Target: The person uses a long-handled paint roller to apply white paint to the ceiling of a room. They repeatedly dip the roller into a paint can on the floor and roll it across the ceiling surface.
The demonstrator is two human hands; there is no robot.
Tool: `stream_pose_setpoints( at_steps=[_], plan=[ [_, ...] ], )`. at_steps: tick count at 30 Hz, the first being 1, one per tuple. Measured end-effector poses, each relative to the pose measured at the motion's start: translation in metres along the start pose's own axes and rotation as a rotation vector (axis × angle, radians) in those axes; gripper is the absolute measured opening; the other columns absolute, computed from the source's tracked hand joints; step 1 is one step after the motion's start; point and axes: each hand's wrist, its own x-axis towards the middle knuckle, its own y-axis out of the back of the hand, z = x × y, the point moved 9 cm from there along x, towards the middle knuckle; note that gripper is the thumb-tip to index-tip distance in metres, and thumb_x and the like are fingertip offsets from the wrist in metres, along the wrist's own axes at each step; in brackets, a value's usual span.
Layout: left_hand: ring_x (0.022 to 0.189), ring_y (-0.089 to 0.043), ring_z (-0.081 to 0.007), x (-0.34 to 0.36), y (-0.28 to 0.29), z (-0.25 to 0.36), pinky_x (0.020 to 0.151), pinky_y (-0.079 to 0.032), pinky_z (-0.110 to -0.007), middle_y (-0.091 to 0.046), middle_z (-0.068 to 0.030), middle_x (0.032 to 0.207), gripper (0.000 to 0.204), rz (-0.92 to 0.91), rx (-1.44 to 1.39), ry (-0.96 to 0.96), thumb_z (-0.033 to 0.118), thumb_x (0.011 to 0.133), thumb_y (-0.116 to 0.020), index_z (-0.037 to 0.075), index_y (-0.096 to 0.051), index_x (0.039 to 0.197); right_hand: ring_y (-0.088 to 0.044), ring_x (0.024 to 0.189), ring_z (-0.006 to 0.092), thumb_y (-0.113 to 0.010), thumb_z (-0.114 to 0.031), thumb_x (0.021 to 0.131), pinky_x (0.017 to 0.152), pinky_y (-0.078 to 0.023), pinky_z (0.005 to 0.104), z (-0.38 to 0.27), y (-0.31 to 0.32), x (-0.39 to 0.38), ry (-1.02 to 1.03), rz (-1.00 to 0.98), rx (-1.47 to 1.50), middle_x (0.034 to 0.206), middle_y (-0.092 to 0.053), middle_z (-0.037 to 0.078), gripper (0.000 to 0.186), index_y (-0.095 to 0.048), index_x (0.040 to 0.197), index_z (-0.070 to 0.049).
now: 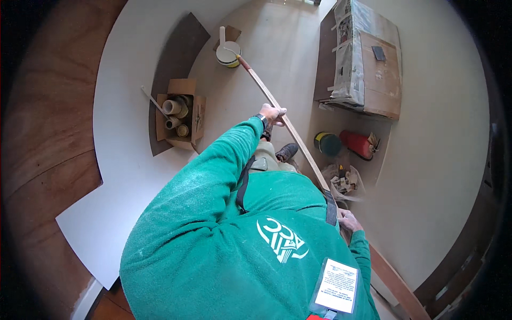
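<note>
A long wooden pole (pixel 298 141) slants across the view from beside my body to a white bucket (pixel 228 55) on the floor ahead. At its far end a thin bent wire frame reaches over the bucket, where a white paint roller (pixel 222 35) stands upright at the rim. My left hand (pixel 273 114), below a dark wristwatch, is wrapped round the pole's middle. Lower down, my right hand (pixel 349 220) is closed at the near end, next to a dark wrapped section; the pole and my body partly hide its fingers.
On the left, a cardboard box (pixel 198 120) holds several rolls. At the right stand a large taped carton (pixel 381 74), a dark green bucket (pixel 329 144), a red fire extinguisher (pixel 356 144) and a plastic bag (pixel 346 184) of rubbish. My shoe (pixel 287 152) is near the green bucket.
</note>
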Motion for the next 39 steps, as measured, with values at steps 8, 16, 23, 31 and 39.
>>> stream_pose_setpoints(
  at_steps=[8, 16, 23, 31, 39],
  plan=[
    [0.079, -0.075, -0.0307, -0.031, -0.008, 0.004, 0.065, -0.065, -0.043, -0.073, -0.0173, 0.092, 0.028, -0.011, 0.088, -0.011, 0.016, 0.088, -0.080, -0.006, -0.067, 0.100, -0.068, 0.077, 0.0239, -0.072, -0.020, 0.077, 0.071, -0.054, 0.0396, 0.062, 0.001, 0.030, 0.101, 0.129, -0.205, 0.086, -0.072, 0.014, 0.033, -0.071, 0.102, 0.001],
    [0.069, -0.075, -0.0236, -0.081, -0.025, 0.046, 0.056, -0.061, -0.036, -0.075, -0.0146, 0.082, 0.024, -0.153, 0.150, -0.154, 0.017, 0.081, -0.085, -0.001, -0.070, 0.085, -0.071, 0.082, 0.0368, -0.072, -0.024, 0.077, 0.074, -0.055, 0.0451, 0.164, 0.004, 0.103, 0.089, 0.307, -0.531, 0.090, -0.073, 0.021, 0.031, -0.074, 0.100, -0.003],
    [0.076, -0.072, -0.0194, -0.144, -0.052, 0.113, 0.066, -0.063, -0.034, -0.073, -0.0087, 0.089, 0.029, -0.324, 0.108, -0.342, 0.020, 0.081, -0.088, 0.001, -0.071, 0.095, -0.070, 0.088, 0.0420, -0.074, -0.034, 0.076, 0.077, -0.055, 0.0499, 0.175, 0.038, 0.161, 0.001, 0.357, -0.704, 0.091, -0.072, 0.022, 0.031, -0.075, 0.091, -0.007],
    [0.099, -0.071, -0.0208, -0.223, -0.072, 0.226, 0.087, -0.060, -0.037, -0.072, -0.0113, 0.109, 0.028, -0.543, 0.078, -0.718, 0.005, 0.088, -0.078, 0.002, -0.063, 0.113, -0.072, 0.083, 0.0398, -0.075, -0.031, 0.081, 0.075, -0.056, 0.0467, 0.040, 0.098, 0.228, 0.299, 0.528, -0.773, 0.090, -0.071, 0.025, 0.039, -0.073, 0.105, 0.000],
    [0.114, -0.066, -0.0262, -0.330, -0.074, 0.315, 0.099, -0.057, -0.041, -0.064, -0.0174, 0.128, 0.045, -0.453, 0.054, -1.075, -0.003, 0.098, -0.064, 0.004, -0.045, 0.138, -0.069, 0.081, 0.0361, -0.073, -0.028, 0.084, 0.073, -0.055, 0.0447, -0.289, 0.080, 0.190, 0.643, 0.370, -0.419, 0.089, -0.070, 0.023, 0.037, -0.070, 0.109, -0.001]
  ],
)
